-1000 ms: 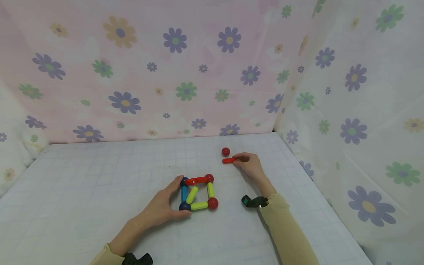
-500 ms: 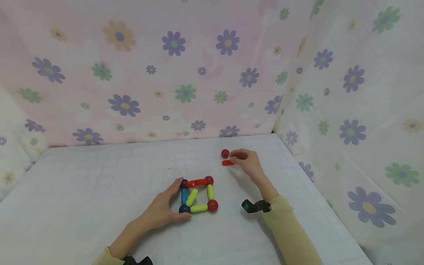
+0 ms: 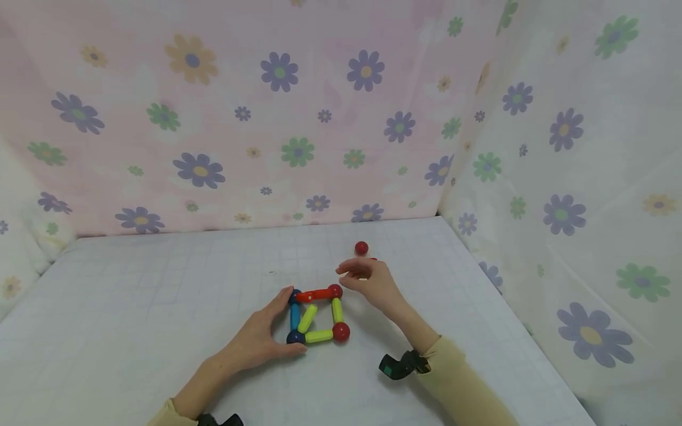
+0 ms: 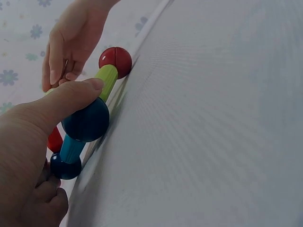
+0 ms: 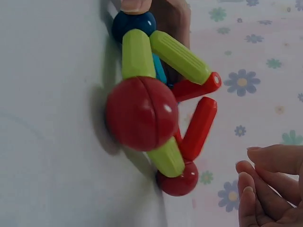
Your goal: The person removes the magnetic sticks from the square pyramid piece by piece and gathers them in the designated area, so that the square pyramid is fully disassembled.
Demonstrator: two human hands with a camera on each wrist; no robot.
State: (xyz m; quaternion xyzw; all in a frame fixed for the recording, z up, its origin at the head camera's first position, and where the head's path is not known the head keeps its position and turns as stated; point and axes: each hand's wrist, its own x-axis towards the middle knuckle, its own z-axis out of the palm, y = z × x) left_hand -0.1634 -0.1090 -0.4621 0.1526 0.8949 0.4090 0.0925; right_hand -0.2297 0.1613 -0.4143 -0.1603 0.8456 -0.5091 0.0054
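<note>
A square frame of magnetic sticks and balls lies on the table. My left hand [image 3: 261,334] holds its left side, thumb at the front blue ball [image 4: 86,120] and fingertips at the back blue ball [image 4: 66,166]. A blue stick [image 3: 295,317] joins these two balls. Lime sticks run along the front and right sides, and a third lime stick [image 5: 182,57] slants up from the front blue ball. Red sticks [image 5: 200,127] rise at the back. My right hand [image 3: 373,284], fingers loosely bent and holding nothing, hovers beside the back red ball [image 3: 334,290].
Beyond my right hand lies a loose red ball [image 3: 361,248]. A loose red stick [image 3: 373,259] shows only its tip behind that hand. The white table [image 3: 160,284] meets flowered cloth [image 3: 229,130] at the back and sides.
My right hand has left the loose red stick and ball and come left and nearer, beside the frame's back right corner. My left hand stays on the frame.
</note>
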